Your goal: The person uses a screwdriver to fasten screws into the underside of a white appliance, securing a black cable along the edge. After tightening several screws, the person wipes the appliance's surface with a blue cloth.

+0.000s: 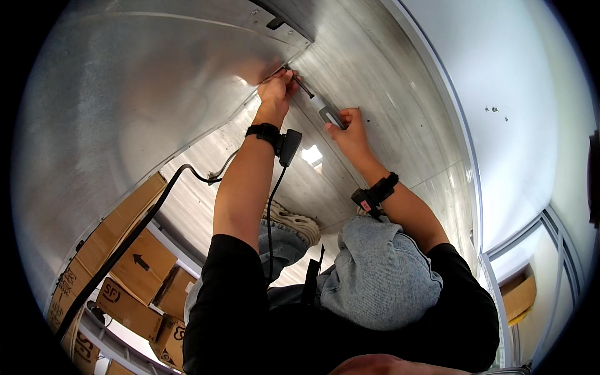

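My right hand grips the grey handle of a screwdriver, whose dark shaft runs up and left into the corner seam of a sheet-metal enclosure. My left hand is pinched at the shaft's tip, right where two metal panels meet. Both wrists carry black straps with small black devices, and a thin cable hangs from the left one. What sits under the fingertips at the tip is hidden.
A black hose snakes along the lower metal panel. Cardboard boxes are stacked at the lower left. My bent knee in grey jeans and a beige shoe rest on the ribbed metal floor. A white wall is on the right.
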`<state>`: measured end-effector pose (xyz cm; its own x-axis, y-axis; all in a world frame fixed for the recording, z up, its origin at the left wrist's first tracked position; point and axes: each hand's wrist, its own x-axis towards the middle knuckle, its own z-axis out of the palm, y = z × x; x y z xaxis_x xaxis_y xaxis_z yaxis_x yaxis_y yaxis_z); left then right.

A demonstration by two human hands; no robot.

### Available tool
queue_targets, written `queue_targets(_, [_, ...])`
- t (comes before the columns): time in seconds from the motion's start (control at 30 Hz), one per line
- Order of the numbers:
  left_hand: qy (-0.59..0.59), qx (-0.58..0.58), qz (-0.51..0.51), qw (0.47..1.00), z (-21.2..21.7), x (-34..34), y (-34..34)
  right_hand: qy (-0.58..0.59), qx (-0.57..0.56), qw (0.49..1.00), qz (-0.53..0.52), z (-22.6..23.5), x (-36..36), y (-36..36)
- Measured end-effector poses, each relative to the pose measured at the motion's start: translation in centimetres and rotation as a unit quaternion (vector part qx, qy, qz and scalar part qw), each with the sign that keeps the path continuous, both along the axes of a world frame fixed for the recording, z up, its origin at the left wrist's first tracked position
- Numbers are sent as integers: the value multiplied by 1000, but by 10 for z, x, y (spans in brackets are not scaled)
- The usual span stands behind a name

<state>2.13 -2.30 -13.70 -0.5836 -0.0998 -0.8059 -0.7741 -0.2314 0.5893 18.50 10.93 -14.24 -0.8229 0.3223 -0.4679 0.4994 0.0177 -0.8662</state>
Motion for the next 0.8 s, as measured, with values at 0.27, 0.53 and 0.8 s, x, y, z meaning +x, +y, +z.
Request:
queue_targets(0.27, [15, 17, 16, 1000, 10, 8, 7, -176, -253, 948, -85, 36, -24, 15])
queue_targets(0.53, [30, -6, 2, 1000, 11, 6, 10, -98, -104, 988, -58, 19, -3, 3])
queue_targets(0.8, [11, 38, 10, 999, 9, 7, 11, -252, -385, 884, -82, 25, -8, 16])
